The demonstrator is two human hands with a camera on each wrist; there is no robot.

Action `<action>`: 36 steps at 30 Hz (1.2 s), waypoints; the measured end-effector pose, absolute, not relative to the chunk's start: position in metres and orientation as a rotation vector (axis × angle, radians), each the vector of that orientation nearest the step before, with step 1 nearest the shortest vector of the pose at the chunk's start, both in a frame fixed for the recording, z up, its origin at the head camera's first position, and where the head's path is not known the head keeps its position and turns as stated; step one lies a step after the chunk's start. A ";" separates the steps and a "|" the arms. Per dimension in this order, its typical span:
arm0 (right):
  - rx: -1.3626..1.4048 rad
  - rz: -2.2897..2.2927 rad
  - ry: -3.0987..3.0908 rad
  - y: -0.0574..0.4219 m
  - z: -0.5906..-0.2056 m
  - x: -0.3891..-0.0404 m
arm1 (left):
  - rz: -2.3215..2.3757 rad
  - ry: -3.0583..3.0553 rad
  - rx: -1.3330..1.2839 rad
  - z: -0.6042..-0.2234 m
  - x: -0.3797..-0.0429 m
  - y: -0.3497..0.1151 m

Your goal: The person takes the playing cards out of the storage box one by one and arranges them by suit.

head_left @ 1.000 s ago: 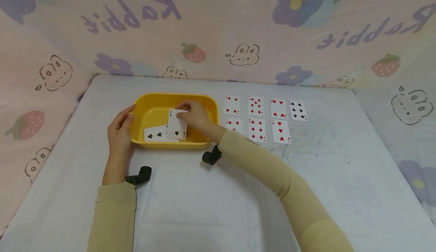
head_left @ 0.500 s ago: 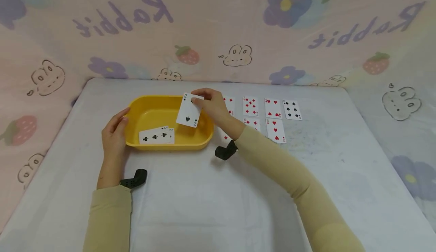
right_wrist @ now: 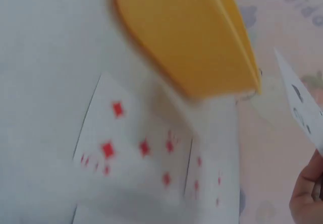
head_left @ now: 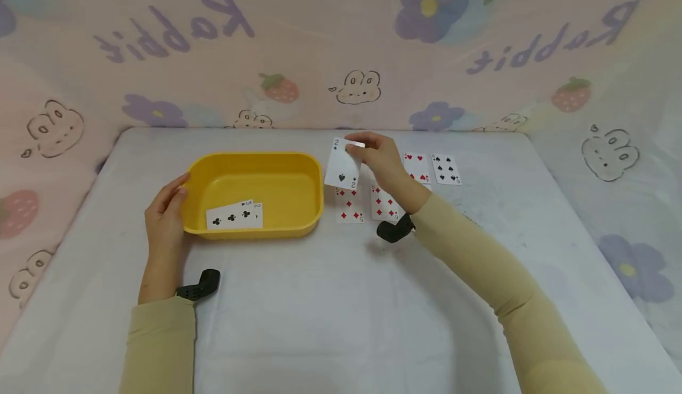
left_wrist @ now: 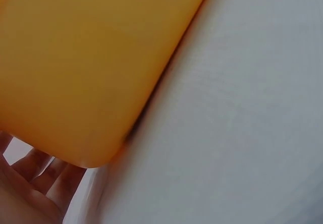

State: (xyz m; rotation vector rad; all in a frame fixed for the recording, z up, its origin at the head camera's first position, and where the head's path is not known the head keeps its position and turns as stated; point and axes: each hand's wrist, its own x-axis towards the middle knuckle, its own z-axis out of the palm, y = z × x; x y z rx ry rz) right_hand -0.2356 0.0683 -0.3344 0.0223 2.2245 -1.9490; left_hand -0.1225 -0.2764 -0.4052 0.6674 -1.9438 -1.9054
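Note:
In the head view my left hand [head_left: 164,216] holds the left end of a yellow plastic tub [head_left: 314,228], its fingers and thumb at the rim. The left wrist view shows several fingers [left_wrist: 63,183] against the outside of the tub's end wall. Inside the tub lie a three of clubs [head_left: 229,217] and, partly under it, a two whose suit is mostly covered. Above the table, just right of the tub, my right hand [head_left: 386,160] pinches a two of spades [head_left: 341,166] by its upper right corner, face up and tilted.
Under and beside the right hand lie a five of diamonds [head_left: 349,206], a six of diamonds [head_left: 382,203], a four of hearts [head_left: 418,162] and a six of spades [head_left: 446,170]. The hand and arm hide other cards. A printed cloth wall [head_left: 319,45] stands behind the table.
My right hand has lifted the two of spades out of the tub and carried it right, past the rim. The left hand has stayed at the tub's left end.

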 end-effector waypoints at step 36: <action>0.264 -1.279 2.678 0.269 -0.385 -0.221 | -1.960 -1.866 0.711 -0.401 -0.123 -0.274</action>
